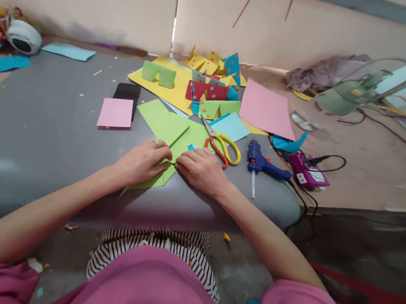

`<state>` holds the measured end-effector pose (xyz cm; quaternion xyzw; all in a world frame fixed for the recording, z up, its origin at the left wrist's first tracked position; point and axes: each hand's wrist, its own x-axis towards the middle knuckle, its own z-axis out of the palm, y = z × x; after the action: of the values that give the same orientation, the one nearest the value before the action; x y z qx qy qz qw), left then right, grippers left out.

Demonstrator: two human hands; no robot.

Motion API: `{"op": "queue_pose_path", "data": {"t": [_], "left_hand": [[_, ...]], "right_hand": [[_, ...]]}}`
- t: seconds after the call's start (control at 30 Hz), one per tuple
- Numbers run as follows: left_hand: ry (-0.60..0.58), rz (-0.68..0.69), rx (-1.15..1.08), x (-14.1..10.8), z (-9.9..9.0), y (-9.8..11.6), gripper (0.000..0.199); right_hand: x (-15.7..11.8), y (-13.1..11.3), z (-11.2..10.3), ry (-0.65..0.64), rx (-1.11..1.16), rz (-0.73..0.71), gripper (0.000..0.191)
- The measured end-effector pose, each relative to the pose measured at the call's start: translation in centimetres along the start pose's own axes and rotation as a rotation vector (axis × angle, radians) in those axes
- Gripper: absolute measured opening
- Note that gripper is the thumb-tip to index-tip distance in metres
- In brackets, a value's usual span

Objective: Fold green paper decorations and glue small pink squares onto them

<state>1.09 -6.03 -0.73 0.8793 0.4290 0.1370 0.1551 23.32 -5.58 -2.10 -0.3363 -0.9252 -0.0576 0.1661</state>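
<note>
A sheet of light green paper [165,126], creased along a slanting line, lies near the table's front edge. My left hand [147,162] has its fingers curled and closed on the paper's near part, a ring on one finger. Close beside it, my right hand [201,169] pinches the same paper, fingertips almost touching the left ones. Exactly how the paper is folded between the fingertips is hidden. Scissors [222,147] with red and yellow handles lie partly open just beyond my right hand. A light blue paper [231,126] lies behind them.
A blue glue gun [266,165] and a purple power strip [307,171] with cables lie to the right. Folded, dotted paper pieces [210,91] stand at the back. Pink paper [267,108] lies beside them. On the left, a pink square [116,112] partly covers a black phone [127,92].
</note>
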Motion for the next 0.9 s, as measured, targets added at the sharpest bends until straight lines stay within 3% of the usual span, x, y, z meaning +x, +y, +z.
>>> {"op": "queue_pose_path", "data": {"t": [0.53,0.77,0.9], "left_hand": [[-0.046,0.047,0.119,1.8,-0.3,-0.1,0.024],[0.137,0.07,0.076,1.0,0.8,-0.7,0.024],[0.141,0.055,0.032,0.8,1.1,-0.6,0.022]], "right_hand": [[0.2,-0.1,-0.1,0.006,0.327,0.147,0.02],[0.2,0.0,-0.1,0.021,0.39,0.18,0.019],[0.3,0.1,-0.1,0.018,0.421,0.202,0.017]]}}
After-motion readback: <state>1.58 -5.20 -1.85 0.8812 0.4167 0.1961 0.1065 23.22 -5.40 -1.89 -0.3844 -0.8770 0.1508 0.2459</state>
